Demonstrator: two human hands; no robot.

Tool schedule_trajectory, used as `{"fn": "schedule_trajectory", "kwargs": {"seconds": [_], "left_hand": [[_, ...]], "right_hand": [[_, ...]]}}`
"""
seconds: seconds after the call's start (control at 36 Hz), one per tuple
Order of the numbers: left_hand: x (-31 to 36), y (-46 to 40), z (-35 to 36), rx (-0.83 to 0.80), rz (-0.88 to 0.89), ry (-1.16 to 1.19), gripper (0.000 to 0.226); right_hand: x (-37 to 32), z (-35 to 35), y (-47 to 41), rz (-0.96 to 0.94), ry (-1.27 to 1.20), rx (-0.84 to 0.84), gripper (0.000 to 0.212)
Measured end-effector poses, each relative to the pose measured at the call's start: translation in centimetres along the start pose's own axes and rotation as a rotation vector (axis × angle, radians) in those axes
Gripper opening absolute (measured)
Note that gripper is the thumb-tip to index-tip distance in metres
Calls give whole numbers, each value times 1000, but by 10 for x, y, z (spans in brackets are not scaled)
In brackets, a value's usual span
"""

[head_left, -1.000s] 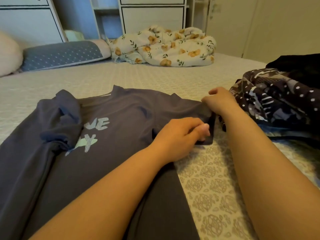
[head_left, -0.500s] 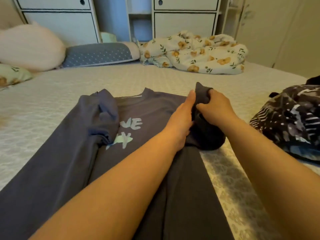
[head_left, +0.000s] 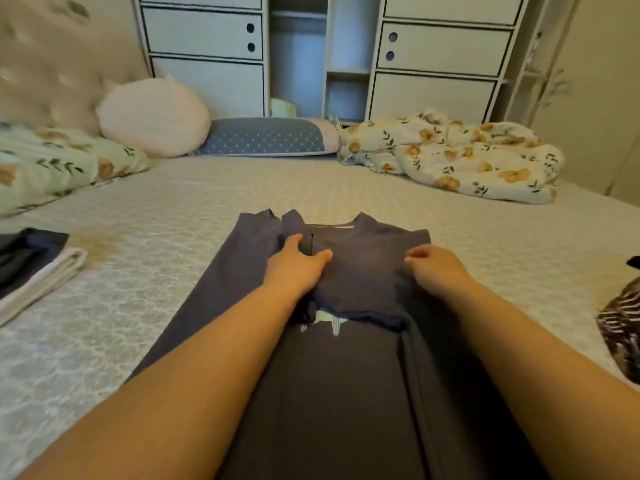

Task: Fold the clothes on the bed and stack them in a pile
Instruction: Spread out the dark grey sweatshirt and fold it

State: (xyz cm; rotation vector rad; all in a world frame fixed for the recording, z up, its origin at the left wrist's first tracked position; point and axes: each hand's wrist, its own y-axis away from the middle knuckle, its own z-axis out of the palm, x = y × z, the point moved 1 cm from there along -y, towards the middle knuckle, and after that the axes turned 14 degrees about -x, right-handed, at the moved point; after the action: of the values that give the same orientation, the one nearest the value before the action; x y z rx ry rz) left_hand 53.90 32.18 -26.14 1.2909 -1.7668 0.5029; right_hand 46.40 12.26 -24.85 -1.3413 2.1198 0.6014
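Your 2 hands rest on a dark grey T-shirt (head_left: 346, 375) spread lengthwise down the middle of the patterned bed (head_left: 173, 209), collar away from you, both sleeves already turned in over the chest. Your left hand (head_left: 294, 268) lies flat on the left sleeve fold, fingers extended and slightly spread, thumb out toward the centre, pressing rather than gripping. Your right hand (head_left: 434, 268) sits on the right shoulder with its fingers curled under; whether they pinch cloth cannot be told from this angle.

The shirt looks like thin jersey: light, limp, with no stiffness of its own, so judge that it will sag and lose its folds wherever you leave it unsupported. It should cling to the textured bedcover, not slide. Take hold at the 2 shoulder corners or along the hem, pinching through all layers so the tucked sleeves travel with the body.

A folded pile (head_left: 38, 268) of dark and white pieces waits at the left edge of the bed, well apart from the shirt. A patterned garment (head_left: 623, 327) lies unfolded at the right edge.
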Motion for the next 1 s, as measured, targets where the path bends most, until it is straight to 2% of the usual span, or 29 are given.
{"fn": "schedule_trajectory", "kwargs": {"seconds": [0.14,0.25,0.31,0.39,0.47,0.56,0.64,0.69,0.75,0.81,0.94,1.0], "left_hand": [[-5,-8,12,58,70,-183,63],[-2,-11,17,106,206,-201,68],[-4,-11,14,144,263,-124,66],[-5,-7,4,269,298,-68,60],[-3,-1,-6,318,266,-170,59],[-2,1,-13,179,178,-243,51],[3,3,-19,-22,154,-122,34],[7,5,-21,-129,161,-99,37],[8,7,-19,-147,153,-161,43],[7,6,-14,-74,155,-255,51],[7,11,-14,311,313,-316,58],[-1,13,-20,289,206,-368,55]], "right_hand": [[20,44,6,-130,405,5,39],[18,39,5,-165,409,-18,41],[16,38,8,-189,394,-69,43],[8,37,14,-238,370,-149,49],[-4,35,21,-274,425,-181,56],[-16,38,29,-295,467,-224,64],[-23,47,32,-317,504,-268,65],[-22,52,32,-319,519,-296,65],[-19,57,30,-306,530,-323,64],[-14,58,28,-291,499,-333,62],[-4,46,19,-278,284,-219,59],[3,43,14,-209,336,-191,63]]}}
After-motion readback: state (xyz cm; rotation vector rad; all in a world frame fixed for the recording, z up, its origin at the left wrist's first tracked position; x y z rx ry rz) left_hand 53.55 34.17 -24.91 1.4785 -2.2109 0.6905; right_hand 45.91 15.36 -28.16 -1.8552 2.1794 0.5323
